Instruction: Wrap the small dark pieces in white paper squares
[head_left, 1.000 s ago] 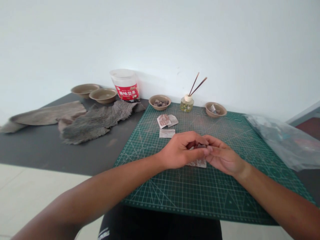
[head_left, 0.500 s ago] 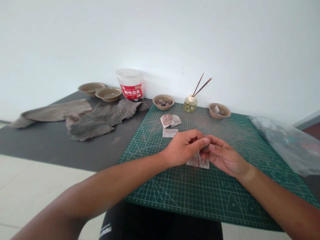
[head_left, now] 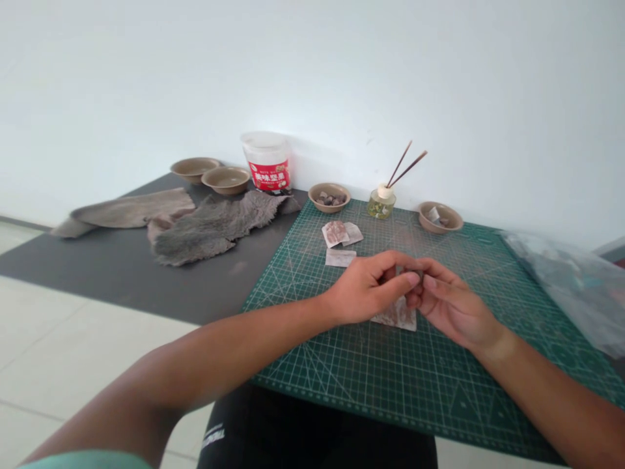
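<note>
1. Grey and small: holding a stone-like piece between both hands above the green cutting mat, hiding much of it behind fingers.
2. Pinching one side of it with thumb and fingers of the left hand; gripping the other side with thumb and fingers of the right hand, bending the rest inward.
3. Partly covering, beneath both hands, a brown-smudged sheet lying flat.
4. Showing near the left hand a pale sheet; just beyond, two overlapping sheets.
5. Seeing along the mat's far side, left to right, a bowl of stones, a bottle with two sticks and another bowl.
6. Seeing at far right a clear plastic bag.
7. Viewing on the dark tabletop, leftward, a shaggy grey hide, a smoother strip, two tan bowls and a red-labelled tub.
</note>
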`<move>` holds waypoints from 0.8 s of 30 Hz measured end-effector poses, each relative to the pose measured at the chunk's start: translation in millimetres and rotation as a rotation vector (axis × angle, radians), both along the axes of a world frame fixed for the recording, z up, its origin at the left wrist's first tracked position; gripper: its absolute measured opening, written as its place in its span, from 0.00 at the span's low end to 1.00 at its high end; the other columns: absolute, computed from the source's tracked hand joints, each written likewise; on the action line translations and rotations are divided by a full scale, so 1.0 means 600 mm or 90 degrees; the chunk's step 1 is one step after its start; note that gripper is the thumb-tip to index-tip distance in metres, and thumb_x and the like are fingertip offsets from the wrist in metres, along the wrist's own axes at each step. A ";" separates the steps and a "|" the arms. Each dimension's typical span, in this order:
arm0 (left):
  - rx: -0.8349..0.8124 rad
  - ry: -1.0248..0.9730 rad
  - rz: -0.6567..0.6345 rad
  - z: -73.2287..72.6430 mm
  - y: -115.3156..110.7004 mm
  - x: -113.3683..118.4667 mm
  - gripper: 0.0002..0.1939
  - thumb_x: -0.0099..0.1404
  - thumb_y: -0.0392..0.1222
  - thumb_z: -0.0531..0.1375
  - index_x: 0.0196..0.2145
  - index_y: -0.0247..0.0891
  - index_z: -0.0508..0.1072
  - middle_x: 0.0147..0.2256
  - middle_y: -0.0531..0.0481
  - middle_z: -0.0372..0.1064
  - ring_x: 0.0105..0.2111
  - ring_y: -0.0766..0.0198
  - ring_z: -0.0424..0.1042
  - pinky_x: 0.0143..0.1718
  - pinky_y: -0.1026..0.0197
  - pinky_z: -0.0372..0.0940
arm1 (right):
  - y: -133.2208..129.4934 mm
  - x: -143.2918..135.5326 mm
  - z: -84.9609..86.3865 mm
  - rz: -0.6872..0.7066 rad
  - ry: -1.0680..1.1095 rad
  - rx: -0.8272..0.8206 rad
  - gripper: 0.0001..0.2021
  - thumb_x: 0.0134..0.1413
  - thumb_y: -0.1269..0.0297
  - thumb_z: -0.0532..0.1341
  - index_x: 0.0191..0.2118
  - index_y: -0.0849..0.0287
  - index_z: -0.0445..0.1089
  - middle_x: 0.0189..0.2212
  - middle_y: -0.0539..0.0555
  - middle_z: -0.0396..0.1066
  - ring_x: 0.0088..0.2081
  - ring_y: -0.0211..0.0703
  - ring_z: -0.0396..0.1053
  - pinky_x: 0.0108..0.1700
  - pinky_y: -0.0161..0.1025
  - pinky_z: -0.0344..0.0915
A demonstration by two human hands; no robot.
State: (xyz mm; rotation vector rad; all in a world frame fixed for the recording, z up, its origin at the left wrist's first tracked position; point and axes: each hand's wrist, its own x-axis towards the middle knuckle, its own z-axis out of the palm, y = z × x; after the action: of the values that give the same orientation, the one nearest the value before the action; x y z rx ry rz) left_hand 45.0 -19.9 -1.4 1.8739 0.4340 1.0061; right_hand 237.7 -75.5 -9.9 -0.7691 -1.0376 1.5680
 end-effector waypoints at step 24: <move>0.044 -0.003 -0.004 -0.003 -0.002 0.000 0.14 0.64 0.44 0.66 0.46 0.35 0.75 0.21 0.60 0.59 0.21 0.73 0.59 0.24 0.68 0.57 | -0.002 0.003 0.006 0.045 -0.042 0.011 0.10 0.60 0.62 0.66 0.46 0.56 0.75 0.35 0.51 0.74 0.32 0.36 0.73 0.35 0.31 0.74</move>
State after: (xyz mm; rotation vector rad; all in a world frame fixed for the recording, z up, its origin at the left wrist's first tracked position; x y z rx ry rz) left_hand 45.2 -21.1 -3.1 1.9321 0.3940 1.0326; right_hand 239.8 -76.9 -6.2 -0.7838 -1.1357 1.5997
